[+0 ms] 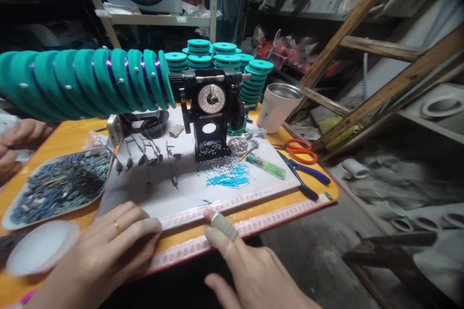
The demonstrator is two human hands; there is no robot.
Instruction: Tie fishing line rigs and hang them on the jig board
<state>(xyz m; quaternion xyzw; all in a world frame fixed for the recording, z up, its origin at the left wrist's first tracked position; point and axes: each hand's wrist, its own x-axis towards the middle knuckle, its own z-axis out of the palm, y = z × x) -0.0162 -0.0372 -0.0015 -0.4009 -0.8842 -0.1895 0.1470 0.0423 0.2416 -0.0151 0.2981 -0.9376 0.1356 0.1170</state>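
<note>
My left hand (pixel 116 244) rests at the front left edge of the white board (pixel 134 198). Its fingers are curled and pressed together, a ring on one of them; anything inside them is hidden. My right hand (pixel 250 265) has the taped index finger stretched onto the printed measuring tape (pixel 250 198) along the board's front, with the thumb held apart. Just beyond that fingertip lies a small dark-and-blue piece (pixel 206 202). Farther back are a heap of bright blue tubes (pixel 228 177) and small silvery beads (pixel 223 165). Dark fishing floats or sinkers (pixel 143 159) hang on thin lines to the left.
A black winder with a dial (pixel 212 99) carries a row of teal foam spools (pixel 83 82). Left is a tray of small parts (pixel 105 166); right are a tumbler (pixel 277 108), orange scissors (pixel 300 149) and blue pliers (pixel 311 171). Another person's hands (pixel 25 135) show at far left.
</note>
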